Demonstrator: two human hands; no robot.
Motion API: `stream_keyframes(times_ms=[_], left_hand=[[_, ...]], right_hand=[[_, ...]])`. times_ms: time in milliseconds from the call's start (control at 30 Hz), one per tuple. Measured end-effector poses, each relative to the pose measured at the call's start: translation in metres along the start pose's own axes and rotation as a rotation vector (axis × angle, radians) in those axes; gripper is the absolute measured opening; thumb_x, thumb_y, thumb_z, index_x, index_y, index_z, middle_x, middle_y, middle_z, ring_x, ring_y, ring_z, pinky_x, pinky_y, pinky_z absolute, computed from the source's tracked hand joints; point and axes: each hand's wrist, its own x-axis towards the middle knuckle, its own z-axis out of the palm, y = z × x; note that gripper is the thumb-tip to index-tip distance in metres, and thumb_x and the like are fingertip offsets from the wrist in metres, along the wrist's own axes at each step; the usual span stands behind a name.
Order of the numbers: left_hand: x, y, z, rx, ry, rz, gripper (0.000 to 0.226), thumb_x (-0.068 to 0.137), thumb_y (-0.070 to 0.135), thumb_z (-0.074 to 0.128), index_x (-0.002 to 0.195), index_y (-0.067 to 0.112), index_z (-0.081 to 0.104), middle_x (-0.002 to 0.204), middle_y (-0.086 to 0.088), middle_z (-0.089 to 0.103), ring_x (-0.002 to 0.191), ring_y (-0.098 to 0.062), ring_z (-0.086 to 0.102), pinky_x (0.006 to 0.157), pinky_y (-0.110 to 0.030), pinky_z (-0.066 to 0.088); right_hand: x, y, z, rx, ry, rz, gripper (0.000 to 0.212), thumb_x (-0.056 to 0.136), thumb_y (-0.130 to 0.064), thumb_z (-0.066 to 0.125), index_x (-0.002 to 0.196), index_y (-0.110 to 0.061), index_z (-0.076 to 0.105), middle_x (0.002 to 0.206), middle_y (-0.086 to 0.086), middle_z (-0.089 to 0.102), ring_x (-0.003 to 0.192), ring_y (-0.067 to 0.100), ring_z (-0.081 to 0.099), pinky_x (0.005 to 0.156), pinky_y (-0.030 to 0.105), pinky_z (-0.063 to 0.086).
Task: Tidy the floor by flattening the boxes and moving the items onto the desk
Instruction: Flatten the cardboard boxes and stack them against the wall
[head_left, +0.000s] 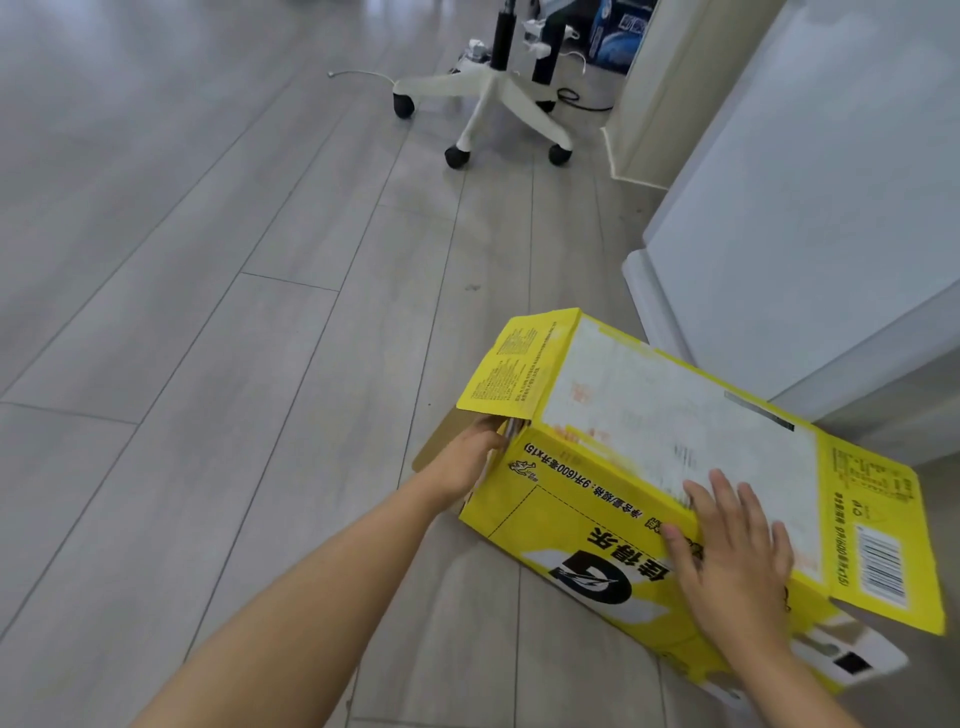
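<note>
- A yellow cardboard box (597, 499) lies on its side on the grey plank floor (208, 312), low on the right, just beside a white cabinet (805, 208).
- Both ends of the box are open, and a printed flap (519, 364) sticks out at the far left end.
- The left hand (467, 457) reaches into that open left end. Its fingers are hidden inside, so it is unclear whether they grip the edge.
- The right hand (727, 551) lies flat on the box's upper face with its fingers straight and spread, the thumb down over the near yellow side.
- The white base of an office chair (483, 104) stands on black castors well beyond the box.
- A loose white cable (358, 75) lies near the chair.
</note>
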Motion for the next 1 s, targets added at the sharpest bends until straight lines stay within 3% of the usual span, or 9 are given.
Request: stream_keyframes(times_ms=[200,433,500,567,667,733,867,933,1000], left_hand=[[0.013,-0.001,-0.009,-0.101,-0.048,-0.129,0.062,0.082,0.016,0.053,0.143,0.026,0.05,0.153,0.007,0.044,0.143,-0.02,0.035,0.117,-0.041,0.026],[-0.008,-0.011,-0.026,-0.019,-0.018,0.003,0.067,0.076,0.032,0.065,0.139,0.034,0.044,0.141,0.015,0.047,0.132,-0.005,0.042,0.109,-0.029,0.032],[-0.02,-0.025,-0.036,0.019,0.072,0.013,0.07,0.077,0.039,0.075,0.139,0.028,0.046,0.141,0.008,0.052,0.131,-0.011,0.049,0.111,-0.037,0.039],[-0.039,-0.04,-0.045,0.075,0.241,-0.011,0.06,0.078,0.047,0.08,0.127,0.029,0.051,0.124,0.003,0.06,0.117,-0.014,0.059,0.1,-0.041,0.051],[-0.077,-0.05,-0.037,0.215,0.508,-0.02,0.021,0.086,0.047,0.073,0.097,0.038,0.059,0.098,0.004,0.059,0.093,-0.014,0.061,0.078,-0.032,0.051],[-0.095,-0.05,-0.021,0.3,0.61,0.038,0.018,0.092,0.037,0.069,0.082,0.038,0.054,0.086,0.006,0.06,0.081,-0.013,0.059,0.067,-0.027,0.046],[-0.128,-0.052,-0.006,0.217,0.634,0.078,0.006,0.092,0.044,0.064,0.09,0.038,0.062,0.087,0.01,0.07,0.083,-0.004,0.065,0.073,-0.035,0.054],[-0.149,-0.057,-0.004,0.149,0.611,0.021,0.028,0.084,0.06,0.059,0.099,0.038,0.066,0.091,0.01,0.074,0.086,-0.01,0.07,0.078,-0.045,0.057],[-0.174,-0.059,-0.003,0.108,0.604,-0.003,0.025,0.081,0.063,0.06,0.099,0.047,0.066,0.092,0.012,0.075,0.087,-0.011,0.072,0.077,-0.048,0.058]], right_hand=[[0.0,0.0,0.0,-0.003,-0.013,0.009,0.062,0.091,-0.067,0.022,0.142,-0.035,0.038,0.16,-0.006,0.024,0.15,0.021,0.014,0.116,0.054,0.014],[-0.004,0.001,-0.004,-0.028,-0.061,-0.011,0.06,0.092,-0.065,0.024,0.143,-0.036,0.035,0.16,-0.007,0.023,0.15,0.021,0.013,0.117,0.054,0.014],[-0.006,0.001,-0.006,-0.026,-0.072,-0.014,0.061,0.093,-0.066,0.021,0.144,-0.037,0.034,0.161,-0.008,0.021,0.15,0.02,0.011,0.117,0.054,0.013],[-0.004,-0.003,-0.007,-0.034,-0.088,-0.002,0.063,0.093,-0.068,0.019,0.146,-0.038,0.032,0.161,-0.007,0.021,0.15,0.02,0.01,0.117,0.054,0.014],[0.002,-0.02,-0.007,-0.051,-0.092,0.031,0.065,0.092,-0.07,0.014,0.148,-0.039,0.029,0.161,-0.003,0.023,0.149,0.025,0.014,0.115,0.057,0.018],[0.004,-0.031,-0.006,-0.044,-0.089,0.037,0.066,0.092,-0.07,0.014,0.148,-0.039,0.029,0.16,-0.001,0.025,0.148,0.027,0.017,0.113,0.058,0.02],[0.002,-0.037,-0.014,-0.01,-0.078,0.052,0.068,0.09,-0.072,0.016,0.147,-0.039,0.033,0.158,-0.002,0.029,0.147,0.027,0.02,0.114,0.057,0.019],[-0.005,-0.039,-0.022,-0.02,-0.055,0.054,0.068,0.09,-0.074,0.015,0.146,-0.041,0.034,0.157,-0.003,0.031,0.147,0.026,0.02,0.115,0.056,0.018],[-0.013,-0.045,-0.031,-0.015,-0.049,0.053,0.069,0.089,-0.076,0.012,0.146,-0.042,0.034,0.157,-0.004,0.031,0.147,0.026,0.02,0.115,0.054,0.016]])
